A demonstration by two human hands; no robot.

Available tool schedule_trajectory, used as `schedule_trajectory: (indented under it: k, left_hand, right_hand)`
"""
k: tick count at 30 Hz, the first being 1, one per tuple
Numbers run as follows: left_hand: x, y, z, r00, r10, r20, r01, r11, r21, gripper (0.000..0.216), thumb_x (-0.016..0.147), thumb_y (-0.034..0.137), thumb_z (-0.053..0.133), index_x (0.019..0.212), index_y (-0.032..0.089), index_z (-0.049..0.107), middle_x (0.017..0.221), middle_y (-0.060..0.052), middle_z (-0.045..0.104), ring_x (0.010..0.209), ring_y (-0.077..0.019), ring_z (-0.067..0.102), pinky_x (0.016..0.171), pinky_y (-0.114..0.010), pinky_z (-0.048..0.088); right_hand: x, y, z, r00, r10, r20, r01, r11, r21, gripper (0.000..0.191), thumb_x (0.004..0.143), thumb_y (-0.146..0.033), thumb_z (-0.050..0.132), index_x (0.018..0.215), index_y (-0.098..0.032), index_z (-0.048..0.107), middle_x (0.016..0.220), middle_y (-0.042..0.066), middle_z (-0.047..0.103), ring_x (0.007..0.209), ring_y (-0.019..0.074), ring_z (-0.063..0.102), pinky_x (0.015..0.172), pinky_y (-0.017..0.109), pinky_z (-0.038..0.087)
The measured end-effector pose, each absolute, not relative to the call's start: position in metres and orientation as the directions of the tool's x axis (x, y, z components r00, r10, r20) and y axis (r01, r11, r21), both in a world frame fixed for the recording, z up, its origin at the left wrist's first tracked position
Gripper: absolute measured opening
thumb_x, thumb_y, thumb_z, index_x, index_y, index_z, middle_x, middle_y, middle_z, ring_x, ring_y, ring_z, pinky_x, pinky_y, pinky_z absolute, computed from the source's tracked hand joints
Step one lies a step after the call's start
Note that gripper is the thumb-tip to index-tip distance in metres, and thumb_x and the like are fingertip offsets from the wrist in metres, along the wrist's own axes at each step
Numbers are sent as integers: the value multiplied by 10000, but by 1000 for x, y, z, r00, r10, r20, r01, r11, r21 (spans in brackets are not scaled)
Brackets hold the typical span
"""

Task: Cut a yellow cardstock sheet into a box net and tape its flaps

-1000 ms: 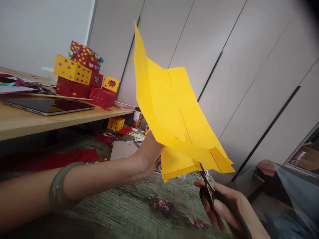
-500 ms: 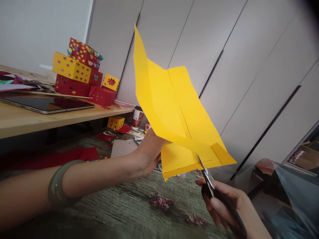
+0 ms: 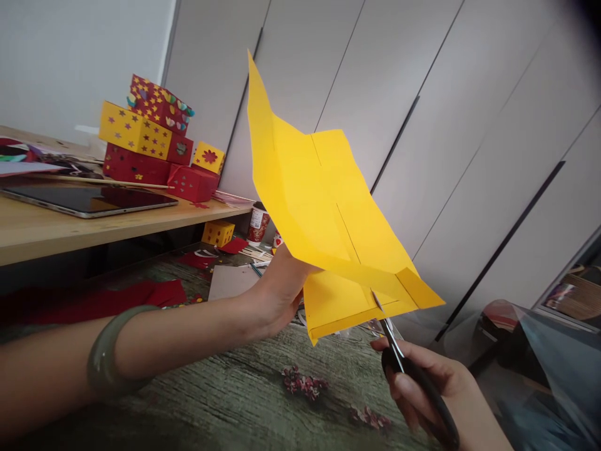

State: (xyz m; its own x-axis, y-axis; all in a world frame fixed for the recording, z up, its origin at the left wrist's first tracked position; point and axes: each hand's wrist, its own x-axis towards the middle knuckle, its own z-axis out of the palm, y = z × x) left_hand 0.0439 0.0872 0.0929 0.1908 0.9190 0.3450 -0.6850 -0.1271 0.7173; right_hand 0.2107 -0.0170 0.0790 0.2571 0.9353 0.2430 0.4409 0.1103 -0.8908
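A large folded sheet of yellow card [image 3: 323,207] is held up in front of me, with pencil lines along its panels. My left hand [image 3: 279,291], a green bangle on its wrist, grips the card's lower left from beneath; the sheet hides its fingertips. Black-handled scissors [image 3: 392,341] sit in my right hand [image 3: 429,388], thumb and fingers around the handles. Their blades look nearly closed and reach into the card's lower edge, beside a drawn line.
Left, a wooden shelf [image 3: 206,219] carries a tablet [image 3: 89,197] and stacked decorated boxes [image 3: 141,134]. On the dark wood-patterned table [image 3: 225,388] lie red paper [image 3: 154,293], a paper cup [image 3: 258,224] and a small yellow box [image 3: 218,233]. Grey cabinet doors [image 3: 422,62] stand behind.
The card's upper part has shifted slightly left and down. My right hand and the scissors have barely moved, and the blades stay at the same edge.
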Motion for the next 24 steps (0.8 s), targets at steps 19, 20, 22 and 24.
schedule_trajectory:
  k: [19,20,22,24]
  left_hand:
    - [42,78,101,288,887,361,-664,-86,743,251,613,167,615,861,205,595,763,-10,646,717,-170,571,603,-273,449]
    - [42,78,101,282,882,377,-671,-99,735,253,617,163,609,865,207,594,765,-8,646,723,-168,571,605,-270,448]
    - [43,78,100,276,869,411,-685,-122,718,257,628,157,593,879,214,593,775,-7,647,743,-168,573,617,-267,446]
    - [43,78,100,282,869,407,-679,-119,724,247,629,156,594,868,217,595,785,-6,648,755,-173,574,625,-274,450]
  right_hand:
    - [220,-13,82,195,966,169,470,59,-881,433,524,-485,715,847,-200,667,446,-64,375,374,86,332,416,249,323]
    - [219,-14,82,212,963,168,464,52,-884,425,512,-477,724,833,-203,672,452,-62,380,369,83,331,408,248,322]
    - [219,-14,81,237,958,158,446,37,-894,410,503,-460,735,820,-206,677,455,-62,381,365,77,327,398,245,320]
    - [220,-14,79,227,963,145,424,36,-905,410,514,-461,731,828,-202,678,440,-64,371,366,76,320,389,239,307]
